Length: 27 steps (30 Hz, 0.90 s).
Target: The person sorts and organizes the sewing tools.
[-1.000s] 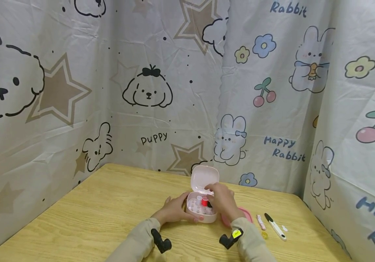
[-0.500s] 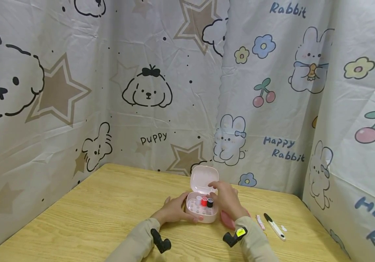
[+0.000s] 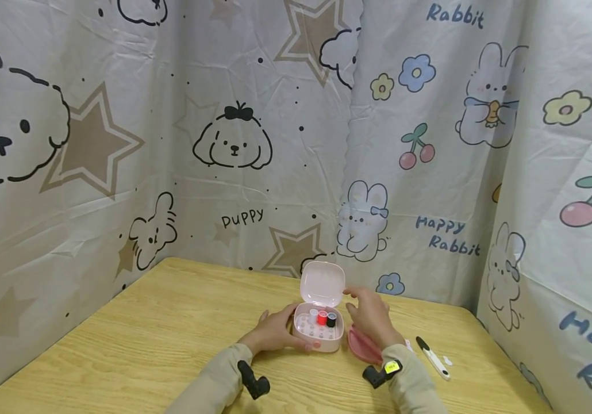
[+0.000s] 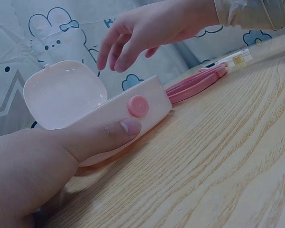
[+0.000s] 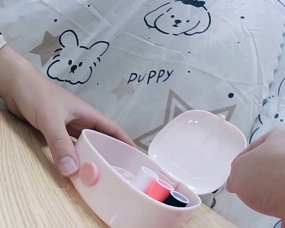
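Observation:
A pale pink sewing box (image 3: pixel 331 345) stands on the table with its hinged lid (image 3: pixel 322 283) raised. Inside, white (image 5: pixel 145 179), red (image 5: pixel 159 191) and black (image 5: pixel 176 199) thread spools stand in a row over a pegged insert. My left hand (image 3: pixel 272 332) grips the box's left side, its thumb (image 4: pixel 109 130) on the front wall near the round pink button (image 4: pixel 138 106). To the right of the box, my right hand (image 3: pixel 372 313) hovers with loosely bent fingers, apart from the spools, and nothing shows in it. In the right wrist view its fingers overlap the lid's edge.
A pink, rounded flat item (image 3: pixel 363 347) lies right of the box, partly under my right wrist. Farther right are a slim black-and-white tool (image 3: pixel 433 357) and a small white piece (image 3: pixel 448 360). A printed curtain (image 3: pixel 234 190) hangs behind the wooden table (image 3: pixel 172 322).
My right hand has drawn back to the right, away from the spools, uncovering the black one. My left hand keeps its hold on the sewing box.

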Each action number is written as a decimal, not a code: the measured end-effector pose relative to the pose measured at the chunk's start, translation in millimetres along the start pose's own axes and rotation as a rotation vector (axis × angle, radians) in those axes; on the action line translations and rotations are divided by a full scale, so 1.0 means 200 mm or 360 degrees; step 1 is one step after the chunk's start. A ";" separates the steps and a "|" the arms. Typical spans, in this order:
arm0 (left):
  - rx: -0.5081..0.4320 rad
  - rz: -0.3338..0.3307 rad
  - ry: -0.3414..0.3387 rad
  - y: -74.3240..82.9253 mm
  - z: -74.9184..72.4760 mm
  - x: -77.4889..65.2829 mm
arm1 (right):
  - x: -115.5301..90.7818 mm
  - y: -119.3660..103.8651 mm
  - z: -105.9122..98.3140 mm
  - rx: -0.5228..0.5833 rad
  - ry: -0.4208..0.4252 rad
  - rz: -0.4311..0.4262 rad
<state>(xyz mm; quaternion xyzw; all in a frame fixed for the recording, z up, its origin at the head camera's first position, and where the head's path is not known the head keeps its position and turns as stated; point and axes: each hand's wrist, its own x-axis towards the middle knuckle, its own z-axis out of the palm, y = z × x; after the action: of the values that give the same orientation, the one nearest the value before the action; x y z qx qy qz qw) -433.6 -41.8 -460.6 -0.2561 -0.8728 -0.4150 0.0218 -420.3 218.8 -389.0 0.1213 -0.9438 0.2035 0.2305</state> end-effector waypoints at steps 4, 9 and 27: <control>-0.0004 0.0006 -0.0003 0.00 0.00 0.00 | 0.00 0.05 -0.01 -0.0008 0.0059 0.0048; -0.0008 0.0009 -0.0011 0.00 0.00 0.00 | -0.02 0.12 -0.02 -0.0032 0.0070 0.0131; 0.0003 0.0011 -0.0006 0.01 0.00 -0.01 | -0.06 0.23 0.02 -0.0048 -0.0085 0.0256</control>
<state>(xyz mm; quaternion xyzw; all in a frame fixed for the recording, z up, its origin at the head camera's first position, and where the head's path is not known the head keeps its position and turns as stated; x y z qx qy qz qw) -432.0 -42.4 -459.4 -0.2599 -0.8723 -0.4137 0.0217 -427.0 259.2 -412.9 0.0470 -0.9592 0.2039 0.1899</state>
